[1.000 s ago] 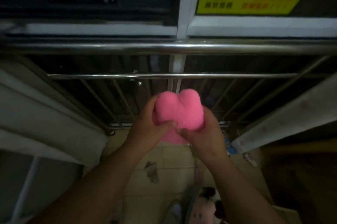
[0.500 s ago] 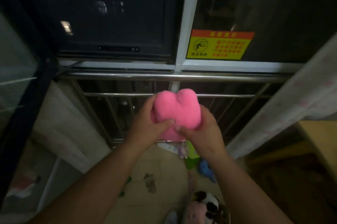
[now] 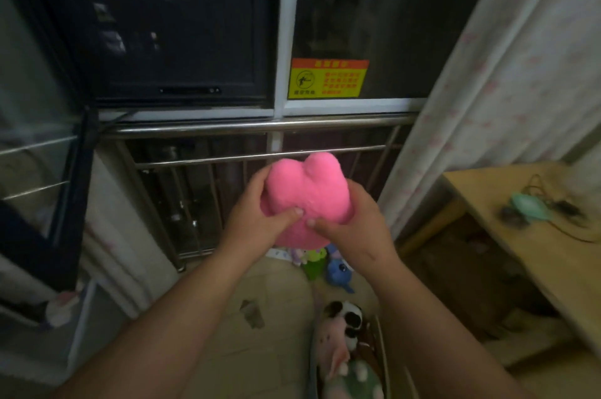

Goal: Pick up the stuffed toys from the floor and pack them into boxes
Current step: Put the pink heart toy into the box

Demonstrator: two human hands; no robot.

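head view, mid-frame: left hand (image 3: 257, 219) and right hand (image 3: 354, 226) squeeze the pink plush heart (image 3: 309, 193); it could slip if either thumb eases.

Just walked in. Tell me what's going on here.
A person is holding a pink heart-shaped plush up in both hands, the left hand and right hand each gripping its lower part, in front of the metal railing. A green toy and a blue toy lie on the tiled floor below. Nearer, a container already holds a black-and-white toy and a pale pink toy.
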